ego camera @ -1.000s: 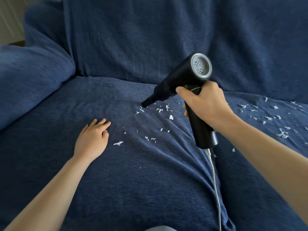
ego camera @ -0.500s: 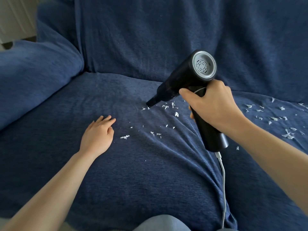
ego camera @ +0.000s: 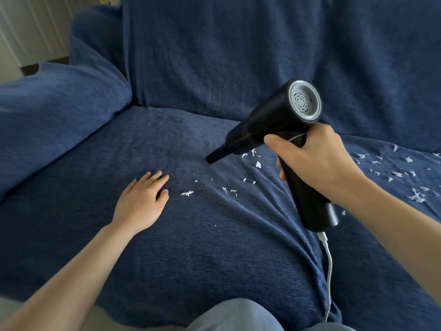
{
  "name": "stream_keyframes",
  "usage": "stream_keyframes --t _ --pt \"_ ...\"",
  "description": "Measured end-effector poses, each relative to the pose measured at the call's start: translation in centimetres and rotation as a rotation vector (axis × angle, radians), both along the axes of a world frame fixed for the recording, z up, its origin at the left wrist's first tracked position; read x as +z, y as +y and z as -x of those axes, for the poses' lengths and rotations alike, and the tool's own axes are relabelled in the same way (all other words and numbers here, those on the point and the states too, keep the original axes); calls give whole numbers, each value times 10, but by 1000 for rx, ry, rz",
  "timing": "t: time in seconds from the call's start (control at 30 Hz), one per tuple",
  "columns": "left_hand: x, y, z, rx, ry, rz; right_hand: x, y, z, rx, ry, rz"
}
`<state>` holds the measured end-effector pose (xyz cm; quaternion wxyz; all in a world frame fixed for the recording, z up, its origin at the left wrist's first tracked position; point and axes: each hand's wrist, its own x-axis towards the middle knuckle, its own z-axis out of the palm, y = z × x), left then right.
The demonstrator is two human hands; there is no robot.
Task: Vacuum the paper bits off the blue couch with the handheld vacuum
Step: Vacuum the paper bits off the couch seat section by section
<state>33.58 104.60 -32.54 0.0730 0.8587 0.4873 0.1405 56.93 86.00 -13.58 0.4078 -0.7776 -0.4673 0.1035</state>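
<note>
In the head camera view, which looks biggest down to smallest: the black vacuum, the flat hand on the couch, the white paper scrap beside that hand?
1. Black handheld vacuum with its silver vented end, though it is nearer the camera.
2. Left hand, lying flat on the blue fabric couch.
3. White paper scrap, tiny.

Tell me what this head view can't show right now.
- Nozzle mouth: faces away, contact with the couch unclear.
- Paper bits at right: cut by the frame edge.
- Right hand fingers: wrapped behind the vacuum handle.
- White cable: end hidden below.
</note>
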Motion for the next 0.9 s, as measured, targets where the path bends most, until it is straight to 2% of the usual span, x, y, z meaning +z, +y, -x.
stream_keyframes --t 0.1,0.53,0.9 --pt "1 -3 0 26 27 7 -1 -2 8 56 66 3" --pt "3 -4 3 16 36 35 7 -19 26 121 -47 31" --pt "-2 -2 3 25 -66 -14 2 -23 23 206 13 30"
